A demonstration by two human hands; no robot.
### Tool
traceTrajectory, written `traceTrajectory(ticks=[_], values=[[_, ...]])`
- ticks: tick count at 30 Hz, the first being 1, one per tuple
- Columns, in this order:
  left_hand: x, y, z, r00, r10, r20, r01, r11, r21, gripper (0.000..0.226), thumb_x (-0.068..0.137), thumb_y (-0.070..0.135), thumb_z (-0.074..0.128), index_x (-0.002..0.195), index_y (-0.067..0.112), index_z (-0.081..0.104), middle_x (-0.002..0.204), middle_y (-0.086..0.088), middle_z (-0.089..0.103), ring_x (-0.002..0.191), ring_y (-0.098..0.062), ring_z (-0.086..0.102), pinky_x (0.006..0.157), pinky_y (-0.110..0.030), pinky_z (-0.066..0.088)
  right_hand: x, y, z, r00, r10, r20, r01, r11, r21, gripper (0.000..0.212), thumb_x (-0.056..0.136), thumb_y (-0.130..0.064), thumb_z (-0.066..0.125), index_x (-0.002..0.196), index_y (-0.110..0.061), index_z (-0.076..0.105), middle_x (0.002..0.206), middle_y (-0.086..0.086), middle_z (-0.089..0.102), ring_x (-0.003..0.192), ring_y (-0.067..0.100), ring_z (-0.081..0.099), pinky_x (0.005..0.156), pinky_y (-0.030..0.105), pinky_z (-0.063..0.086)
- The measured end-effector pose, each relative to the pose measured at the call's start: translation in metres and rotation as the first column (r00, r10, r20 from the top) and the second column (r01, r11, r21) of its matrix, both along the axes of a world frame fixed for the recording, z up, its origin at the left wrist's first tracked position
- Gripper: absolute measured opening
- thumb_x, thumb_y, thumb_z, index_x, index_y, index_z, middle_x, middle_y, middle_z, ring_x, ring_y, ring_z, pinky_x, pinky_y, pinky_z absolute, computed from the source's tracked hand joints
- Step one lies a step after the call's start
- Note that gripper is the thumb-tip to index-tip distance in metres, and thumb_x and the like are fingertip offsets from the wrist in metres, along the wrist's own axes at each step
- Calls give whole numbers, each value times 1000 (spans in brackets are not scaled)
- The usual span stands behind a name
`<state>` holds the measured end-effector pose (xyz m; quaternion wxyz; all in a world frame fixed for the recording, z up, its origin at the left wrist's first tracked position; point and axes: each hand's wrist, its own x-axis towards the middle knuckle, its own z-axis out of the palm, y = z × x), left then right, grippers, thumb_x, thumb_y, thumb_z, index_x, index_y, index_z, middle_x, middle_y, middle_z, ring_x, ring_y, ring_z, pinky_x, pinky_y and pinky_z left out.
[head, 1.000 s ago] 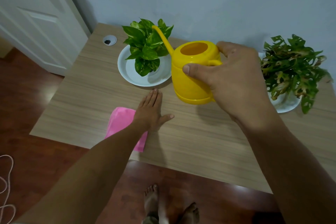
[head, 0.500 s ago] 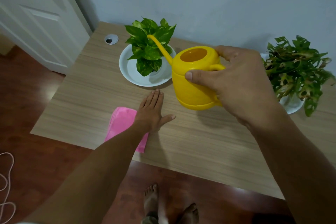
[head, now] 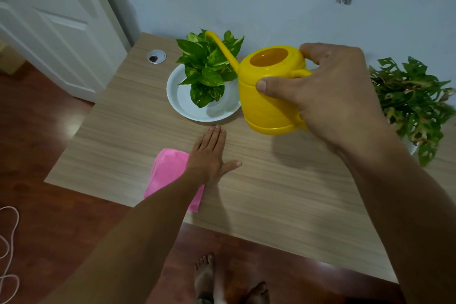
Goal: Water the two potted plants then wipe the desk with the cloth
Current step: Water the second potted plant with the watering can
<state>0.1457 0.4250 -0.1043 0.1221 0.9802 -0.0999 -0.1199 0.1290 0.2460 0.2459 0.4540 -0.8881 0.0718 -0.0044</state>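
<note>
Watering can: a yellow plastic can (head: 269,96) is held above the desk (head: 271,180), its spout (head: 222,49) reaching over the left plant
Handling: rigid, smooth and probably light is the judgement; most weight would come from any water, and no water can be made out through the top opening. The handle at the rear is the natural place to be gripped
Right hand: the right hand (head: 330,96) is wrapped around that handle, the thumb laid across the can's body
Left plant: a leafy green plant (head: 209,69) is set in a white saucer (head: 177,96); its pot is hidden by leaves
Right plant: a second plant (head: 414,106) is stood near the desk's right edge
Cloth: a soft pink cloth (head: 167,170) is lain near the front edge, partly covered by the forearm
Left hand: the left hand (head: 209,155) is laid flat on the desk, fingers straight, nothing held
</note>
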Motion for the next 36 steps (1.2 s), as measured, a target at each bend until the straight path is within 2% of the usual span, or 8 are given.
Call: traceTrajectory(ticks=[3, 6, 8, 15, 22, 29, 33, 36], values=[[0, 0, 1, 1000, -4, 13, 4, 1000, 0, 109, 87, 89, 20, 163, 15, -5, 171, -5, -12, 157, -18, -14, 125, -40, -6, -2, 0, -1, 1000, 1, -23, 0, 1000, 19, 72, 67, -36, 94, 122, -1, 65, 121, 7, 68, 105, 28, 68, 94, 52, 56], [-1, 0, 0, 1000, -5, 16, 5, 1000, 4, 108, 87, 89, 21, 163, 14, -4, 171, -6, -11, 157, -19, -13, 124, -39, -8, -5, -4, -2, 999, 23, -42, -22, 1000, 10, 66, 68, -35, 94, 120, -5, 67, 108, 1, 72, 77, 6, 64, 88, 39, 56], [0, 0, 0, 1000, -4, 15, 4, 1000, 7, 109, 87, 89, 20, 163, 14, -4, 171, -6, -11, 157, -19, -13, 125, -40, -7, -7, -7, -3, 998, 23, -56, -23, 1000, -7, 65, 68, -35, 94, 119, -7, 67, 117, 8, 72, 69, -1, 54, 89, 41, 56], [0, 0, 1, 1000, -12, -10, 12, 1000, 16, 110, 86, 91, 14, 162, 15, -7, 170, -6, -15, 157, -19, -15, 127, -44, -3, -6, -22, 2, 1000, -5, -27, 4, 1000, -30, 72, 69, -34, 93, 124, 0, 65, 127, 22, 66, 110, 32, 65, 97, 54, 54], [1, 0, 1, 1000, -16, -14, 17, 1000, 20, 110, 85, 91, 14, 162, 15, -7, 170, -6, -15, 156, -19, -16, 127, -44, -3, 10, -22, 3, 1000, 1, -11, -1, 1000, -14, 89, 68, -39, 93, 144, -12, 58, 137, 4, 61, 105, 9, 56, 96, 36, 52], [1, 0, 1, 1000, -19, -17, 19, 1000, 24, 110, 86, 90, 15, 162, 14, -6, 170, -7, -14, 157, -20, -15, 127, -43, -3, 17, -17, 1, 1000, 18, -17, -18, 1000, 10, 85, 67, -38, 94, 140, -14, 60, 103, -15, 56, 83, 0, 56, 89, 42, 58], [1, 0, 1, 1000, -18, -7, 18, 1000, 18, 110, 86, 90, 16, 162, 14, -5, 170, -7, -13, 157, -20, -14, 127, -42, -5, 14, -21, 0, 1000, 29, 6, -29, 999, 22, 98, 62, -43, 95, 148, -16, 55, 140, 0, 61, 116, 13, 60, 98, 46, 57], [1, 0, 1, 1000, -16, -10, 16, 1000, 15, 110, 86, 91, 16, 162, 15, -5, 170, -7, -13, 157, -20, -14, 127, -42, -4, 11, -27, 0, 1000, 27, -1, -27, 999, 25, 100, 61, -44, 95, 149, -18, 55, 146, 5, 59, 122, 17, 60, 99, 47, 57]])
